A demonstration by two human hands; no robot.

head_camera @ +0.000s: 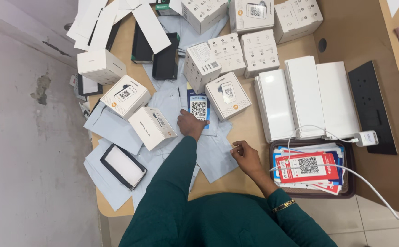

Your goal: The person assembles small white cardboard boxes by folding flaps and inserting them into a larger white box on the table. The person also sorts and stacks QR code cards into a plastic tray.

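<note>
Card (198,107): we record one flat blue card with a white panel carrying a square black-and-white code. It lies face up, upright in portrait pose, on pale grey mailers (213,153) spread over the desk (250,130), about mid-desk and nearer the left edge. A white box (227,95) sits just beside it. Our left hand (191,124) rests on its lower edge, fingers spread.

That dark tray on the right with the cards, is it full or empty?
Full: the dark tray holds a thick stack of printed cards, red on top, reaching its rim.
</note>
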